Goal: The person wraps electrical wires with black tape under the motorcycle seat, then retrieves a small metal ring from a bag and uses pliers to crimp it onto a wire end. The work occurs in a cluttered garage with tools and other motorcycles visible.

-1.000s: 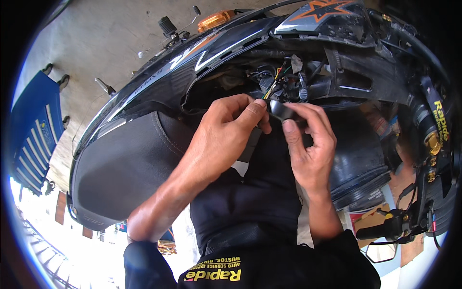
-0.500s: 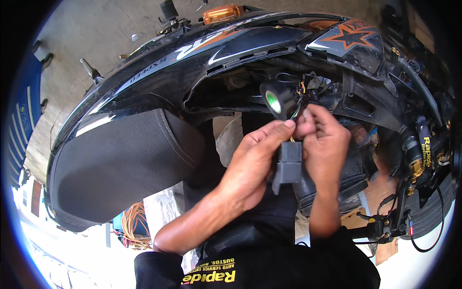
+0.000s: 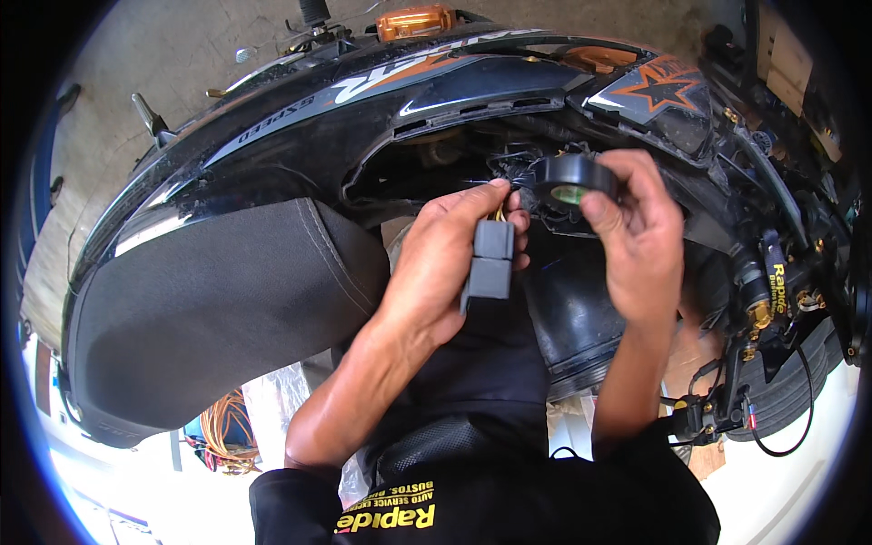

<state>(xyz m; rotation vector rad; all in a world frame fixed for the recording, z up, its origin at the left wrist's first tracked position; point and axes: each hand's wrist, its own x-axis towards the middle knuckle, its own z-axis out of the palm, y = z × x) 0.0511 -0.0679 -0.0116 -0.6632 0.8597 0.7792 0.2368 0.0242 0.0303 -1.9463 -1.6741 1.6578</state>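
Pinched between the thumb and fingers of my left hand (image 3: pixel 425 265) is a small bundle of thin wires (image 3: pixel 500 214), some of them yellow. A black rectangular plug-in unit (image 3: pixel 493 260) hangs from these wires beside my palm. My right hand (image 3: pixel 643 245) grips a roll of black electrical tape (image 3: pixel 576 174) with a green inner core, thumb at its near side. The roll is just right of the wires, in front of an opening in the motorcycle's black side panel (image 3: pixel 363 177). More dark wiring (image 3: pixel 514 162) shows inside that opening. Whether tape stretches to the wires I cannot make out.
The motorcycle seat (image 3: pixel 227 313) is at the left. Handlebar parts and a gold-coloured fitting (image 3: pixel 758 314) are at the right, near a tyre (image 3: pixel 804 386). Coiled orange cable (image 3: pixel 229 422) lies at the lower left. An orange lamp (image 3: pixel 415 23) is at the far side.
My right hand has moved up and right and now grips the tape roll, which hung by the wires before. My left hand has shifted left and up with the wires and black unit.
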